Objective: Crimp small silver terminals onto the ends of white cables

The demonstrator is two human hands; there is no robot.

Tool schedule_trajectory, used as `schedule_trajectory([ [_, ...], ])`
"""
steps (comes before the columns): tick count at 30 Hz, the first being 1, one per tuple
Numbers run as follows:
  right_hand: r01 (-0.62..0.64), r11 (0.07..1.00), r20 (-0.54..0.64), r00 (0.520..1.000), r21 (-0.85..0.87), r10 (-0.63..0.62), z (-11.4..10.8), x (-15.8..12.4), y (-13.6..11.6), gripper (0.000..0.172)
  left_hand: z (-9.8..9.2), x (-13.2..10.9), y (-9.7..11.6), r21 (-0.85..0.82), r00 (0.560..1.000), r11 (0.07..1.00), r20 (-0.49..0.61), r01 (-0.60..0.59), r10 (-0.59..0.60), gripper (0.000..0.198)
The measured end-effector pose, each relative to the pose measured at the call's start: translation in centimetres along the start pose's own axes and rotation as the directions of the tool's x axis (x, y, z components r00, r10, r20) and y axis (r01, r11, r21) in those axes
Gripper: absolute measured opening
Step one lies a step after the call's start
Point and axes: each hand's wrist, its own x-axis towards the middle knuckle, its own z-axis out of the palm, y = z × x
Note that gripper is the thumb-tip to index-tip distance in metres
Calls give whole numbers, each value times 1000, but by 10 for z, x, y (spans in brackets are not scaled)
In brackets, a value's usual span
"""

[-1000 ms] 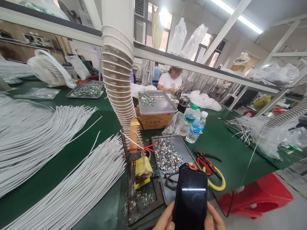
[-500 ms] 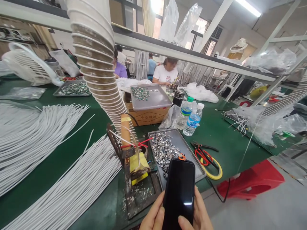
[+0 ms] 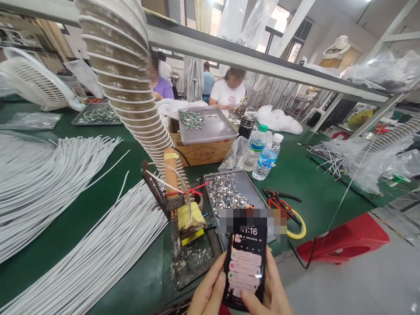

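Note:
At the bottom middle I hold a black smartphone [image 3: 246, 267] upright between both hands. Its screen is lit, showing the time and several notifications. My left hand [image 3: 208, 286] is closed along the phone's left edge. My right hand [image 3: 272, 286] wraps the right edge, its thumb on the lower screen. Behind the phone lies a grey metal tray [image 3: 244, 179] with a heap of small metal connectors [image 3: 226, 192]; the phone hides its near part. Left of it stands a dark metal soldering stand [image 3: 175, 245] with a yellow sponge [image 3: 192, 218].
Bundles of white cables [image 3: 108, 249] cover the left of the green table. A ribbed hose [image 3: 121, 83] hangs over the stand. Pliers [image 3: 278, 201], yellow tape [image 3: 298, 227] and two water bottles [image 3: 266, 159] are on the right. A red stool [image 3: 348, 240] stands beyond the edge. Co-workers sit opposite.
The phone's screen has gone from dark to lit with notifications. My right thumb has moved slightly up and left on the screen. The camera view has shifted a little.

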Motion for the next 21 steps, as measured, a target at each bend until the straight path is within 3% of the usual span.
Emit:
schedule_trajectory([
  [14,-12,999,-95,995,-31,9,6,-4,3,103,4,0,-2,-33,999,999,-23,31,-32,64],
  [21,0,993,-170,985,-117,-21,6,-6,5,98,4,-4,8,11,999,1000,-20,26,-26,58],
])
